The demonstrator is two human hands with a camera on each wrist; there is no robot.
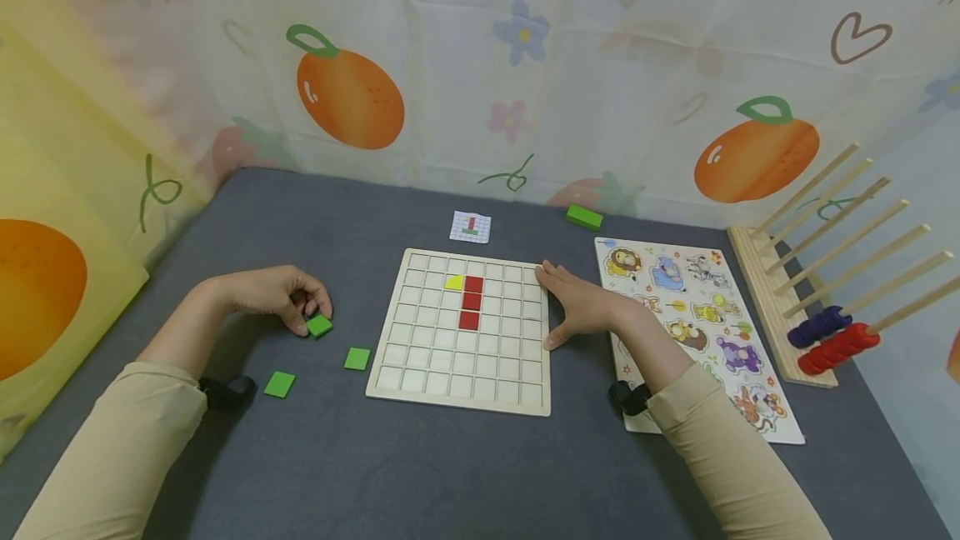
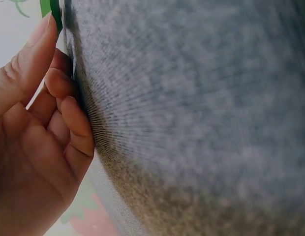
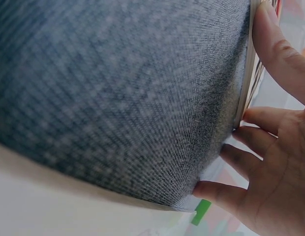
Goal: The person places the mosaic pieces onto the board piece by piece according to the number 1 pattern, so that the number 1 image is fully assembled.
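My left hand [image 1: 277, 297] pinches a green square tile [image 1: 320, 326] at the table, left of the wooden grid board [image 1: 459, 400]. In the left wrist view the thumb presses on the edge of that tile [image 2: 50, 11], and the other fingers are bent. Two more green tiles lie nearby, one tile [image 1: 357, 358] beside the board and another tile [image 1: 280, 384] nearer the left wrist. My right hand [image 1: 587, 304] rests along the board's right edge with thumb and fingers spread. Three red squares [image 1: 471, 301] form a column on the board, with a yellow piece [image 1: 454, 282] beside the top one.
Behind the board lies a small printed card [image 1: 470, 227] with a red and green pattern. A green block [image 1: 584, 217] is near the curtain. On the right are an animal puzzle board [image 1: 675, 273], partly under the right arm, and a wooden peg rack [image 1: 780, 315] with blue and red beads.
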